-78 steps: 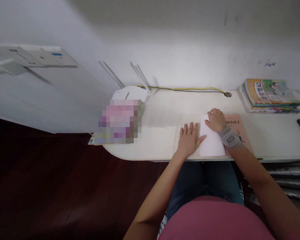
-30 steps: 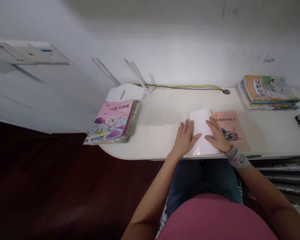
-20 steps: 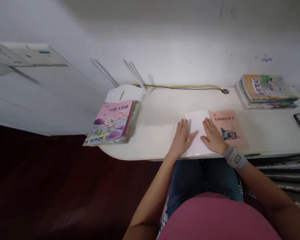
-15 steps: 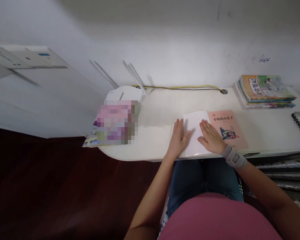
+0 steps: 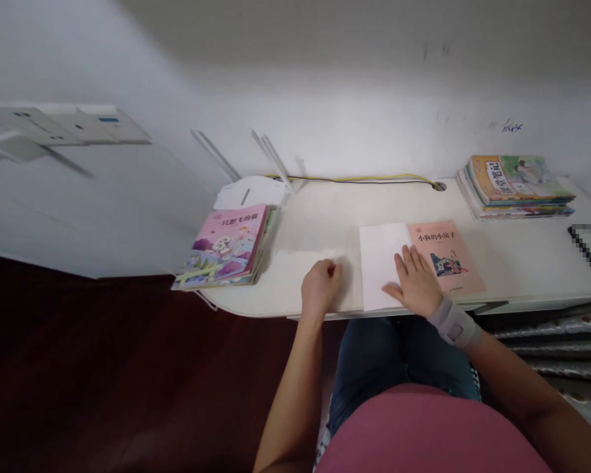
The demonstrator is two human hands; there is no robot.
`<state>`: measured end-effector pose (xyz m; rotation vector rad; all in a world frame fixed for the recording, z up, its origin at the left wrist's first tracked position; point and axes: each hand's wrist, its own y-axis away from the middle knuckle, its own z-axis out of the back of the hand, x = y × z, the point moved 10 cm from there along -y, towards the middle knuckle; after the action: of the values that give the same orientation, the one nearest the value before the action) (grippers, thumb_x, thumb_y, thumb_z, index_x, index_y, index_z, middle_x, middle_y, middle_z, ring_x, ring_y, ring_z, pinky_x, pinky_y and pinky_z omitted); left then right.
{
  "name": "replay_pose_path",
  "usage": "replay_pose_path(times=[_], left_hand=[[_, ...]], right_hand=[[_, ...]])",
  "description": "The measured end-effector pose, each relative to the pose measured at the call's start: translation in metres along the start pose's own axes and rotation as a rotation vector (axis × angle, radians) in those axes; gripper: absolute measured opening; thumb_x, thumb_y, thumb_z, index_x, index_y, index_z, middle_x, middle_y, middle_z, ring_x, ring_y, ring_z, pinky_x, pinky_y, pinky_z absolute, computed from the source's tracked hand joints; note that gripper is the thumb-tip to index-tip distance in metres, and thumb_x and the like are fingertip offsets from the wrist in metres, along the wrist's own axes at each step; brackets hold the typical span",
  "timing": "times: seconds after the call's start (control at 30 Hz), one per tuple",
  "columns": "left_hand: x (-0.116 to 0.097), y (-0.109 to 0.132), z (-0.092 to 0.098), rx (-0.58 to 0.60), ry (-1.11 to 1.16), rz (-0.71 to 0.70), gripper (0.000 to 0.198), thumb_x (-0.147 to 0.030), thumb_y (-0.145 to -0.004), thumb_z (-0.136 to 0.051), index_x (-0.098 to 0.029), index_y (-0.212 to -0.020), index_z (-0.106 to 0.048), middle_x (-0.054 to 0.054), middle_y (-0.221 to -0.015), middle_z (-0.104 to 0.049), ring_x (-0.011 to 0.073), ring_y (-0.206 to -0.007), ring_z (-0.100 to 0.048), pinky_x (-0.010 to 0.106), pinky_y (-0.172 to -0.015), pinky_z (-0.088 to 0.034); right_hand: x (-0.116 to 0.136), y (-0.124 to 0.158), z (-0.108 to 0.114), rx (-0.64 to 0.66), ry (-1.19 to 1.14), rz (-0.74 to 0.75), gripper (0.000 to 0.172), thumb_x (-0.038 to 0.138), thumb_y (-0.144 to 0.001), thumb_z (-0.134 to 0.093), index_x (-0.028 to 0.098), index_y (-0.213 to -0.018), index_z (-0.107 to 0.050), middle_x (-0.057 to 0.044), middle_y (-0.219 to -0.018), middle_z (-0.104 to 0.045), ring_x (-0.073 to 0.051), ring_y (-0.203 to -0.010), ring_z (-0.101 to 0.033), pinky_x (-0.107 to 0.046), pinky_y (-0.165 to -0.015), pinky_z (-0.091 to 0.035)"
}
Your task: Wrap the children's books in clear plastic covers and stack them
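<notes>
I note the white table (image 5: 325, 217), then the pink book (image 5: 443, 253) at its near edge, white flap (image 5: 379, 263) folded leftward. My right hand (image 5: 414, 286) lies flat, spread across both. My left hand (image 5: 320, 289) rests curled nearby, holding nothing. Judged light, thin, flexible, slippery; grip by the spine edge.

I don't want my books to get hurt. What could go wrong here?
The pile of books on the left sticks out over the rounded desk edge, so a bump might send it to the floor. The right hand presses flat on the orange book and its white page, which lie close to the front edge; a sliding push could crease the page. The left hand rests curled beside them, touching neither.
</notes>
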<state>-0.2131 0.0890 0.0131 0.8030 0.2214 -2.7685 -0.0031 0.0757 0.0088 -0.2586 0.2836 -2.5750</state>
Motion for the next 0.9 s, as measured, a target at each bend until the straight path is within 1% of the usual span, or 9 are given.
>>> replay_pose_path(times=[0.13, 0.23, 0.33, 0.47, 0.53, 0.6, 0.7, 0.8, 0.9], left_hand=[[-0.018, 0.008, 0.014, 0.111, 0.516, -0.040, 0.025, -0.039, -0.074, -0.048, -0.021, -0.057, -0.048, 0.000, -0.055, -0.055, 0.0153, -0.059, -0.054, 0.029, -0.068, -0.046], [-0.049, 0.025, 0.031, 0.159, 0.817, -0.133, 0.026, -0.040, -0.074, -0.053, -0.021, -0.056, -0.048, 0.001, -0.059, -0.060, 0.0156, -0.060, -0.056, 0.031, -0.069, -0.048], [-0.091, 0.042, 0.040, 0.211, 0.860, -0.309, 0.030, -0.046, -0.082, -0.049, -0.020, -0.071, -0.057, 0.006, -0.075, -0.067, 0.0201, -0.075, -0.063, 0.037, -0.078, -0.050], [-0.135, 0.048, 0.020, 0.137, 0.492, -0.595, 0.043, -0.051, -0.090, -0.038, -0.019, -0.108, -0.061, 0.013, -0.122, -0.060, 0.0250, -0.120, -0.051, 0.043, -0.102, -0.039], [-0.144, 0.041, -0.012, 0.083, 0.151, -0.647, 0.054, -0.055, -0.089, -0.038, -0.020, -0.128, -0.052, 0.013, -0.145, -0.040, 0.0294, -0.138, -0.029, 0.050, -0.110, -0.027], [-0.141, 0.030, -0.056, 0.140, -0.163, -0.622, 0.067, -0.060, -0.088, -0.036, -0.019, -0.141, -0.037, 0.014, -0.154, -0.021, 0.0348, -0.142, -0.012, 0.057, -0.110, -0.019], [-0.128, 0.020, -0.103, 0.266, -0.411, -0.579, 0.073, -0.062, -0.089, -0.029, -0.018, -0.147, -0.023, 0.013, -0.156, -0.015, 0.0355, -0.142, -0.009, 0.058, -0.110, -0.019], [-0.116, 0.009, -0.108, 0.274, -0.443, -0.511, 0.074, -0.060, -0.090, -0.023, -0.014, -0.148, -0.020, 0.014, -0.155, -0.016, 0.0336, -0.142, -0.015, 0.053, -0.111, -0.020], [-0.104, -0.018, -0.088, 0.178, -0.410, -0.350, 0.072, -0.054, -0.092, -0.029, -0.004, -0.143, -0.028, 0.021, -0.150, -0.027, 0.0350, -0.138, -0.026, 0.050, -0.109, -0.025]], right_hand=[[0.012, 0.035, 0.001, -0.068, -0.081, 0.027, 0.090, 0.066, -0.075, -0.055, 0.002, -0.137, -0.041, -0.026, -0.146, -0.032, -0.038, -0.138, -0.022, -0.054, -0.109, -0.029], [0.011, 0.047, 0.000, -0.086, -0.231, 0.086, 0.063, 0.050, -0.086, -0.048, 0.009, -0.134, -0.048, -0.019, -0.140, -0.046, -0.029, -0.132, -0.039, -0.047, -0.108, -0.035], [-0.013, 0.047, 0.010, -0.124, -0.486, 0.019, 0.046, 0.039, -0.093, -0.032, 0.021, -0.127, -0.056, -0.008, -0.126, -0.061, -0.022, -0.119, -0.055, -0.041, -0.102, -0.044], [-0.075, 0.049, 0.023, -0.211, -0.787, -0.314, 0.043, 0.046, -0.091, -0.037, 0.024, -0.121, -0.060, -0.005, -0.117, -0.066, -0.024, -0.111, -0.061, -0.041, -0.094, -0.049], [-0.098, 0.050, 0.023, -0.205, -0.879, -0.405, 0.044, 0.047, -0.087, -0.047, 0.022, -0.119, -0.061, -0.005, -0.116, -0.067, -0.025, -0.107, -0.062, -0.040, -0.092, -0.050], [-0.120, 0.050, 0.020, -0.181, -0.890, -0.474, 0.041, 0.046, -0.082, -0.052, 0.019, -0.111, -0.063, -0.006, -0.107, -0.070, -0.025, -0.099, -0.064, -0.038, -0.085, -0.051], [-0.150, 0.048, 0.013, -0.151, -0.837, -0.545, 0.032, 0.045, -0.078, -0.052, 0.017, -0.086, -0.066, -0.004, -0.080, -0.070, -0.022, -0.075, -0.064, -0.033, -0.067, -0.051], [-0.179, 0.040, 0.014, -0.184, -0.734, -0.576, 0.026, 0.041, -0.075, -0.052, 0.018, -0.082, -0.063, -0.003, -0.073, -0.068, -0.019, -0.068, -0.061, -0.030, -0.062, -0.047], [-0.198, 0.022, 0.016, -0.144, -0.509, -0.570, 0.022, 0.035, -0.074, -0.056, 0.019, -0.087, -0.063, -0.003, -0.077, -0.068, -0.017, -0.071, -0.061, -0.029, -0.066, -0.045]])
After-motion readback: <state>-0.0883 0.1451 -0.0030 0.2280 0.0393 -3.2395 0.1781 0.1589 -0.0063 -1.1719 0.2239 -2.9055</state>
